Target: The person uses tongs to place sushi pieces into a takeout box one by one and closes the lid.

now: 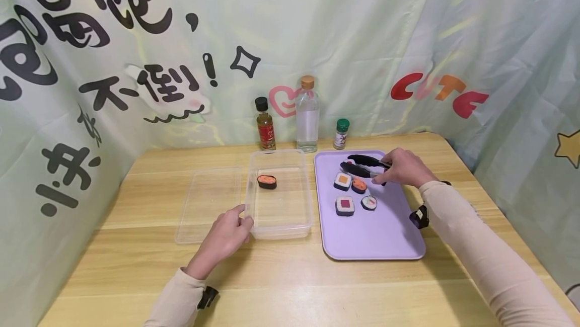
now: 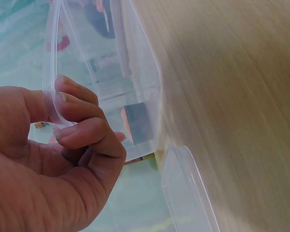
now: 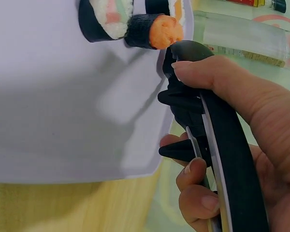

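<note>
My left hand [image 1: 225, 236] grips the near left rim of a clear plastic container [image 1: 281, 228], fingers curled over its edge. Inside it sits one orange-topped sushi piece [image 1: 267, 181] wrapped in black. Over the far end of the purple tray [image 1: 373, 241], my right hand [image 1: 405, 167] holds black tongs [image 1: 356, 170]. The tong tips are around a sushi piece that they largely hide; I cannot tell whether they pinch it. Close by are an orange-centred roll [image 1: 343, 181] and an orange-topped piece [image 1: 359, 185]. Nearer lie a pink-centred roll [image 1: 345, 205] and a smaller roll [image 1: 369, 202].
A flat clear lid [image 1: 208, 206] lies left of the container. Along the back edge stand a black-capped sauce bottle [image 1: 266, 128], a tall clear bottle [image 1: 307, 120] and a green-capped shaker [image 1: 341, 135]. A printed curtain hangs behind the wooden table [image 1: 281, 287].
</note>
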{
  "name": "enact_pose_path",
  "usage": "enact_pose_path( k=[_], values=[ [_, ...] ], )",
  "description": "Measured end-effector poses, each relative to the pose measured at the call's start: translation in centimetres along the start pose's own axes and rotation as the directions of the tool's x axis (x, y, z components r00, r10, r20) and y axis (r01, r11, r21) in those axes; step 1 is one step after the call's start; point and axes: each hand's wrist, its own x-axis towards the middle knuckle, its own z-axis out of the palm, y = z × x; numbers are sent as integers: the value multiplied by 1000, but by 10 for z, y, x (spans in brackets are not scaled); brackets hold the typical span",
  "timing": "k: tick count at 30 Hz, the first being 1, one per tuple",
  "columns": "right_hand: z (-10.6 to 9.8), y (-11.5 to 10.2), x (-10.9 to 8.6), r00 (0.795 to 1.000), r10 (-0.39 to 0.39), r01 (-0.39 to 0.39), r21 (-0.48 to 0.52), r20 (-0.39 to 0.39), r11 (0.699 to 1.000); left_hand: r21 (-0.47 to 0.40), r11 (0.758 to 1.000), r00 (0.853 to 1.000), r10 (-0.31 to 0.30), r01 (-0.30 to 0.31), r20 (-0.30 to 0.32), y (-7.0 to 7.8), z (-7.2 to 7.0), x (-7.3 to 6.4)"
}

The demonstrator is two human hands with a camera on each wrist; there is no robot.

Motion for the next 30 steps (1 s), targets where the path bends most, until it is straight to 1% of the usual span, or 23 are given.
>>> enact_pose_path(
  k=[7,13,21,26,30],
  values=[
    [-10,-4,-5,999,-19,19,-5,-26,1000,2,1000,1000,8,-8,1,1,0,0],
    [-19,-14,-7,999,-23,23,-3,-39,1000,-7,1000,1000,18,-18,3,1,0,-1],
    [-29,-34,-10,998,-52,52,-6,-33,999,-1,1000,1000,3,-3,2,1,-1,-1],
    [-33,-48,-13,994,-95,94,-19,-49,995,-5,1000,1000,18,-18,-1,0,0,0],
    [-35,-60,-13,994,-104,102,-32,-45,994,-8,1000,1000,22,-22,-2,0,0,0]
  ],
)
